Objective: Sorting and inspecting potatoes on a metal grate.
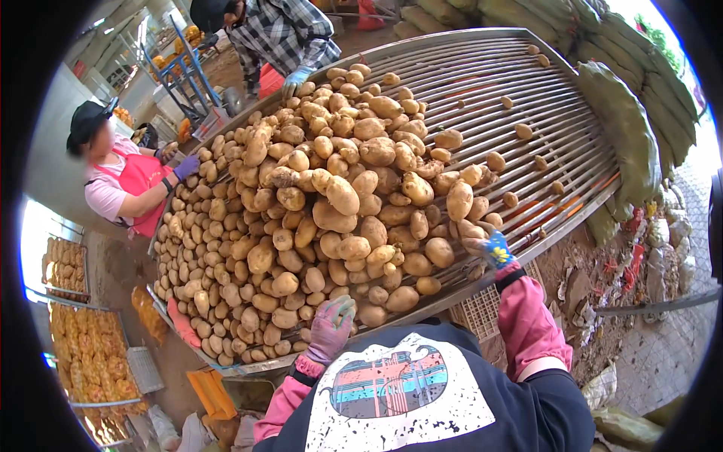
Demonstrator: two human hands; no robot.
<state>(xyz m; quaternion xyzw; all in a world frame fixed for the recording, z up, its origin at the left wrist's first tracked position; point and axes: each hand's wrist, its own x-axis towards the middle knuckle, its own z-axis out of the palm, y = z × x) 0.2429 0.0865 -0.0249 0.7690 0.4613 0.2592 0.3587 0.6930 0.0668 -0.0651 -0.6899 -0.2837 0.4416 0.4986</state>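
A large heap of potatoes (pixel 333 198) covers much of a metal sorting table with a slatted bar top (pixel 480 68). My left hand (pixel 330 330), in a pinkish-grey glove, lies at the table's near edge with its fingers apart, against the closest potatoes. Farther right, my right hand (pixel 480 243) reaches over the near rim in a glove with a blue, yellow-flowered back. Its fingers are among potatoes at the heap's right edge; whether one is gripped cannot be made out. Smaller potatoes (pixel 209 237) lie densely at the table's left end.
A person in a pink apron (pixel 135 181) works at the left end. Another in a checked shirt (pixel 277 34) has a gloved hand at the far rim. Filled green sacks (pixel 621 124) are stacked right. A plastic crate (pixel 480 313) sits below the near edge. Behind stands a blue hand truck (pixel 186 73).
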